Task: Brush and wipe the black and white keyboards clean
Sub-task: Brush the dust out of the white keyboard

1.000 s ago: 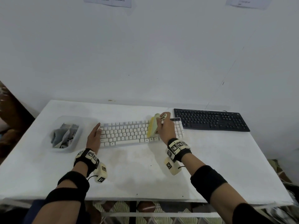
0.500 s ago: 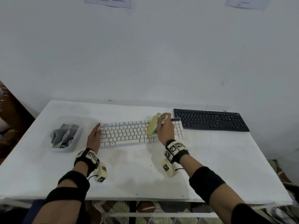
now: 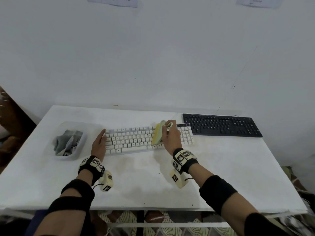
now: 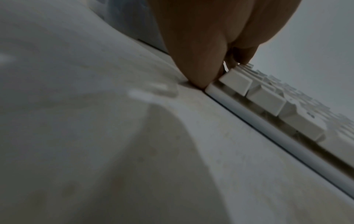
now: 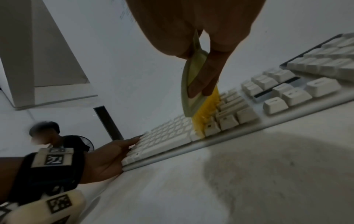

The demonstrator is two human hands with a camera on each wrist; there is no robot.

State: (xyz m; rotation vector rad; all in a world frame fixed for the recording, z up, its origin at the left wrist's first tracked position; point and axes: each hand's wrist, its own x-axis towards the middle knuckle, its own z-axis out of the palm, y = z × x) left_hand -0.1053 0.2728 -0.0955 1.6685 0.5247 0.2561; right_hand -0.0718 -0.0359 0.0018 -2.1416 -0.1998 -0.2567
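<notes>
The white keyboard [image 3: 133,139] lies mid-table, and its keys also show in the left wrist view [image 4: 266,98] and the right wrist view [image 5: 172,136]. My right hand [image 3: 170,137] grips a pale green brush [image 3: 157,133] with yellow bristles [image 5: 205,112] that rest on the keys right of centre. My left hand [image 3: 99,142] lies with straight fingers against the keyboard's left end, where its fingertips [image 4: 199,81] touch the frame. The black keyboard [image 3: 221,125] sits untouched at the back right.
A clear plastic tub [image 3: 68,142] with grey cloths [image 3: 67,140] stands left of the white keyboard. The white table [image 3: 153,181] meets a white wall at the back. Its front edge is close to my forearms. Another person [image 5: 49,136] appears far off in the right wrist view.
My right hand with the brush has slid slightly left and toward me along the white keyboard. The left hand has stayed at the keyboard's left end.
</notes>
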